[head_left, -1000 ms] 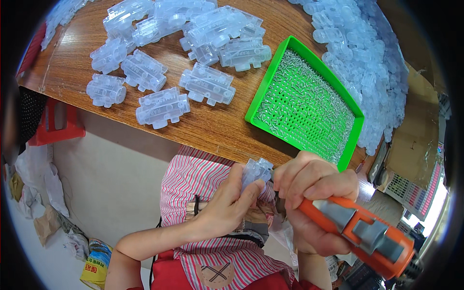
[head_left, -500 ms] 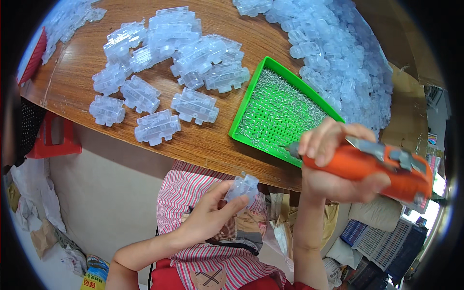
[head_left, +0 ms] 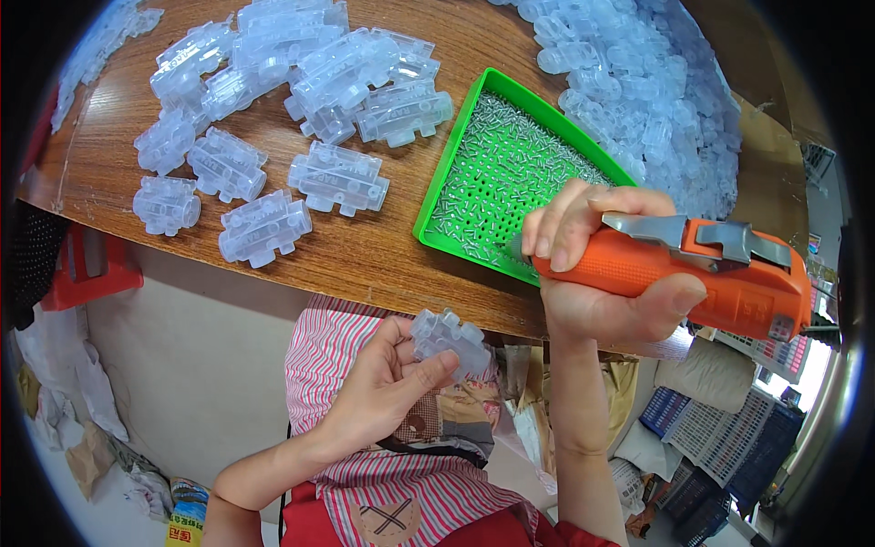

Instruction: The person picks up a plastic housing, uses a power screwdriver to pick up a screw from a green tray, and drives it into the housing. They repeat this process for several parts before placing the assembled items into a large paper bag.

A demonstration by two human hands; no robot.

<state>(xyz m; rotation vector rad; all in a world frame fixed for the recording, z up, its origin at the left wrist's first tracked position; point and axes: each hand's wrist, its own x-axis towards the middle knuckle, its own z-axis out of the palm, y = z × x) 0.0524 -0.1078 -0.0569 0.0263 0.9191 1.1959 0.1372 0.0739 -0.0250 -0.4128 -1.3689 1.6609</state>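
Note:
My left hand point(head_left: 369, 401) pinches a clear plastic housing point(head_left: 453, 343) between thumb and fingers, just in front of the table edge, above my striped apron. My right hand point(head_left: 583, 305) is wrapped round an orange electric screwdriver point(head_left: 752, 296) with a metal lever along its upper side. The nose of the driver points left and down over the near right part of a green tray point(head_left: 552, 117). Small silver screws point(head_left: 515, 146) are scattered in that tray, over its perforated bottom. Whether the bit carries a screw I cannot tell.
Several clear housings point(head_left: 339, 178) lie spread and piled on the wooden table point(head_left: 365, 264) to the left of the tray. A big heap of clear plastic pieces point(head_left: 638, 91) fills the far right. A red stool point(head_left: 91, 269) stands below the table's left end; crates point(head_left: 720, 447) sit at lower right.
The screwdriver's nose has dropped left and toward me at the tray's near side. In my left hand the housing has turned slightly. The whole view has shifted a little.

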